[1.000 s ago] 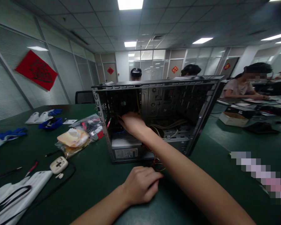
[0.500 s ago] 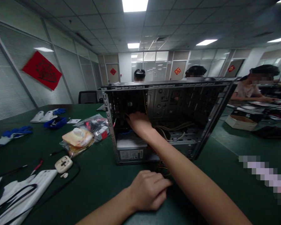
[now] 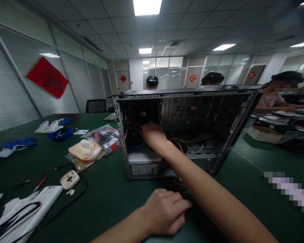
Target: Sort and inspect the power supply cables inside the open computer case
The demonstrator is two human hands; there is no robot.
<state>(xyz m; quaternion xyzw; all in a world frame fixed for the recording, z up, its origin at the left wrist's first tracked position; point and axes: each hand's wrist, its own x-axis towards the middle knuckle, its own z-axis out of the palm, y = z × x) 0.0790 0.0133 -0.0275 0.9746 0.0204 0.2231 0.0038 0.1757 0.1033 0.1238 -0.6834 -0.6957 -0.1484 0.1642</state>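
Green counter (image 3: pixel 103 206), broad, carrying an open-sided computer case (image 3: pixel 184 91) that stands upright on it; the case serves as landmark. Case looks to be thin metal: stiff, probably heaviest low at its left end, where the power supply (image 3: pixel 145 157) sits. Best lifted, I judge, by outer frame and base with both palms; bare edges may be sharp, and painted faces slightly slippery. Of the hands, the right hand (image 3: pixel 153 135) reaches inside the case's left part, above the power supply, fingers bent; fingertips lost in shadow, so grip and opening cannot be told. Left hand (image 3: pixel 167 211) rests in front of the case, curled nearly closed, nothing visible in it. Pale cables (image 3: pixel 202 138) lie inside the case, right of the wrist: soft, flexible. Thin coloured wires (image 3: pixel 181 184) trail out at its front foot; likely fragile, better held by plugs than strands.
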